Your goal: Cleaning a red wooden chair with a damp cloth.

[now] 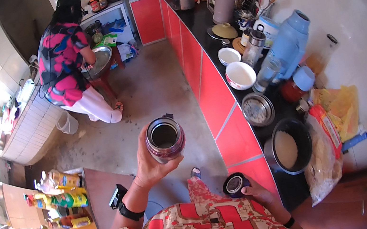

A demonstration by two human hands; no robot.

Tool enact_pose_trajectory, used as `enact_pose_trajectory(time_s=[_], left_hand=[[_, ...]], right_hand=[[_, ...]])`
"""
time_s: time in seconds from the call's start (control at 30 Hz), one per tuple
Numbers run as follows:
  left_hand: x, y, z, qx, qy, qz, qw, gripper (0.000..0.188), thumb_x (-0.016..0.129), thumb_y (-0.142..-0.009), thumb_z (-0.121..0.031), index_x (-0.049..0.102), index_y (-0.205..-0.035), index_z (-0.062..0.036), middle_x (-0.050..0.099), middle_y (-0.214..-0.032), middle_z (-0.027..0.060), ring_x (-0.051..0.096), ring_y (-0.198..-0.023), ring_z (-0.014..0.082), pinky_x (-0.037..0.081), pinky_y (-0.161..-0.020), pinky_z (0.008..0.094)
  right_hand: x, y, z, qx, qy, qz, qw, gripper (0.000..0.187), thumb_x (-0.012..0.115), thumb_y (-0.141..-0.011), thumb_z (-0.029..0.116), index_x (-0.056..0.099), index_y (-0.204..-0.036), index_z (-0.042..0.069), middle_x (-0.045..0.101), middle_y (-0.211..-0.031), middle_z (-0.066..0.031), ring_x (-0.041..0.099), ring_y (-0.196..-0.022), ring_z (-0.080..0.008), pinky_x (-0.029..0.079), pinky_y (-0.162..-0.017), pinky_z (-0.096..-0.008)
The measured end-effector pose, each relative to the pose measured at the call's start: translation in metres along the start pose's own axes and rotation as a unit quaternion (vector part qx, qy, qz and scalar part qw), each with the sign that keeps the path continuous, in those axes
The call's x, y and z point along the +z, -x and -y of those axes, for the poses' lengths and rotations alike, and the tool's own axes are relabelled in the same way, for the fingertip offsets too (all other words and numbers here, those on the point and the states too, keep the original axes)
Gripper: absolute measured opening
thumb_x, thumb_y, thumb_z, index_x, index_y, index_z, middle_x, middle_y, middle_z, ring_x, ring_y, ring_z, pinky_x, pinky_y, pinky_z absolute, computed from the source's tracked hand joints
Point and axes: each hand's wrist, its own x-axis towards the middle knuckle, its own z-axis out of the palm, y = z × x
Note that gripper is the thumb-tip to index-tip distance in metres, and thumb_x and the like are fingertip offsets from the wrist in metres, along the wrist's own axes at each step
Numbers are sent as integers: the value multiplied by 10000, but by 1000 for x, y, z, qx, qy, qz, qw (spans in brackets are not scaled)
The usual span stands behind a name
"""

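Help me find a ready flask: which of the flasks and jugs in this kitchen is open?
The maroon steel flask in the left hand: its mouth gapes, lid in the right hand. The blue jug stays capped.

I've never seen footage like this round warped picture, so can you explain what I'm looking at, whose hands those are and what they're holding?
The picture comes from a wide fisheye camera worn on a person's head, looking down, which is why straight edges curve. The two forearms rising from the bottom belong to the wearer. The left hand holds an open metal flask upright, so you look down into it. The right hand holds a dark round lid low beside the red cabinet fronts. On the black counter to the right stand a pot of white rice, a white bowl, a light blue thermos jug and plastic bags. Farther back, another person bends over a large metal basin.
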Motion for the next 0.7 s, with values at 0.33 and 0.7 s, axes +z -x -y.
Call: enact_pose_trajectory(time_s=[0.33, 0.7], left_hand=[[-10, -205, 84, 1, -14, 54, 998, 1001, 840, -563, -234, 247, -1334, 2, 504, -1209, 143, 504, -1142, 233, 381, -981, 348], [3, -448, 184, 54, 93, 138, 984, 947, 830, -568, -221, 294, -1320, -8, 529, -1186, 148, 520, -1138, 239, 401, -966, 348]], right_hand=[[-16, -160, 94, -62, 103, -103, 987, 730, 773, -704, 131, 381, -1316, 62, 518, -1146, -44, 520, -1066, -139, 415, -935, -279], [10, -309, 178, -120, 77, -255, 956, 758, 810, -669, 287, 435, -1277, 31, 544, -1131, -65, 515, -1070, -161, 403, -938, -303]])
